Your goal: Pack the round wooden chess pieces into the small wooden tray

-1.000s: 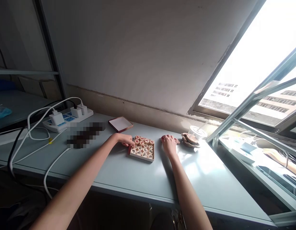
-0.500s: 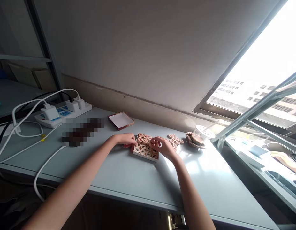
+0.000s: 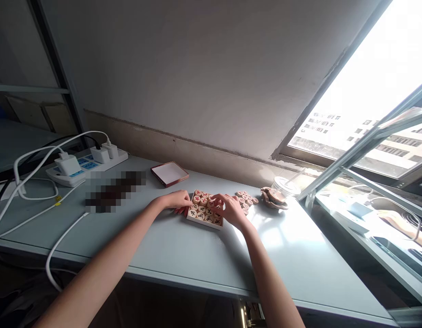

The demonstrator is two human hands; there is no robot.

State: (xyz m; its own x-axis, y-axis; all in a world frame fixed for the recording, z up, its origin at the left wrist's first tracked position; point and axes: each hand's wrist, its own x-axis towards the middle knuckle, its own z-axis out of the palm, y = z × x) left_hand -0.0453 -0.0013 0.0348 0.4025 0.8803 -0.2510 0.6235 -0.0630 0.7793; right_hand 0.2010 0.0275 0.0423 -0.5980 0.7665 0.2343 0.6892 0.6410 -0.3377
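— As both hands meet at the box (image 3: 204,222), what does each do?

— The left hand (image 3: 176,200) has its fingers bent against the near-side left edge, likely to steady it; whether they grip, I cannot tell. The right hand (image 3: 231,211) arches over the box's right side, fingers curved down at round pieces (image 3: 201,216); anything pinched there is hidden.

— And around them?

— Loose pieces (image 3: 245,197) lie on the bench (image 3: 183,255) just beyond the right fingers, perhaps for easy reach. The lid (image 3: 170,174) rests beyond the left fingers, probably to leave room.
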